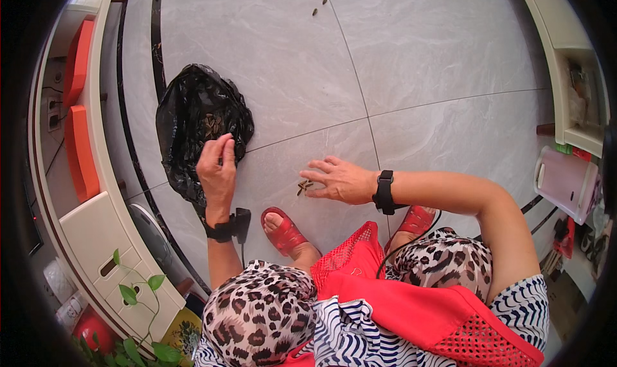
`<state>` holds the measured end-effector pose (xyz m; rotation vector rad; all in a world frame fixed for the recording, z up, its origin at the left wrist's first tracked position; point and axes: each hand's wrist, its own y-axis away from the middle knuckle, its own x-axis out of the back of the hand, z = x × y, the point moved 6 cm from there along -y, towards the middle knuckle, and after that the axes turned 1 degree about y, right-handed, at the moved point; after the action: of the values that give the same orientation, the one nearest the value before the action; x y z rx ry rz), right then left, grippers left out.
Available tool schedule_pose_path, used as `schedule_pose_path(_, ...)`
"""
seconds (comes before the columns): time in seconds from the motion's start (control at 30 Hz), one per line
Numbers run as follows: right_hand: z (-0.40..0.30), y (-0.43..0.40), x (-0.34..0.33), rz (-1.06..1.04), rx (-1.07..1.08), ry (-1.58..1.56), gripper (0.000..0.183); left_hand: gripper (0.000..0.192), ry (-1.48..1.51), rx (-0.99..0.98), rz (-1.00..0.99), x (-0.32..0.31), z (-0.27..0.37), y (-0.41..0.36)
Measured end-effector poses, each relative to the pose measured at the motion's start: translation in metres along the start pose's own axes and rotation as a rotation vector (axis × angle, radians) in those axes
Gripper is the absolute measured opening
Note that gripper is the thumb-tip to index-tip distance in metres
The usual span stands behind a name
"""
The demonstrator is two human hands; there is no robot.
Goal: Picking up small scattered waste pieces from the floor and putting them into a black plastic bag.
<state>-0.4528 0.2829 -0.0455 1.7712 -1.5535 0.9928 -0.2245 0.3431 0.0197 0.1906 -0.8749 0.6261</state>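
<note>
A black plastic bag (185, 126) stands on the tiled floor to the left, its mouth facing up. Inside it lies a small heap of brown, seed-like pieces (212, 124), perhaps sunflower seeds. My left hand (215, 167) is over the bag's near right side, its thumb and fingers drawn together; I see nothing between them. Palm down and fingers spread, my right hand (337, 180) hovers at or just above the floor. By its fingertips is a little cluster of similar seeds (302, 188), partly covered by the fingers.
Several loose seeds (315, 11) are scattered farther off on the floor tiles (434, 44). A cream cabinet (113, 237) with orange panels runs along the left, a trailing plant (156, 282) beside it. Another cream cabinet (559, 39) is at right. My red slippers (284, 232) are close in front.
</note>
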Motion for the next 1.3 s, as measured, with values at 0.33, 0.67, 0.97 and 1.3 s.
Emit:
schedule_pose_path(0.33,0.020,0.017,-0.022,-0.044,0.159,0.047,0.015,0.022,-0.300,-0.063,0.081,0.015,-0.022,-0.004)
schedule_pose_path(0.67,0.036,0.019,-0.019,-0.027,0.117,0.060,0.011,0.031,-0.203,-0.093,0.053,0.000,-0.001,-0.004)
schedule_pose_path(0.97,0.073,0.010,0.011,-0.003,-0.211,-0.041,0.011,0.021,0.001,-0.189,-0.074,-0.026,0.032,0.013)
schedule_pose_path(1.3,0.065,-0.004,0.017,0.136,-0.753,-1.085,0.015,0.033,0.238,-0.186,-0.387,-0.075,0.065,0.048)
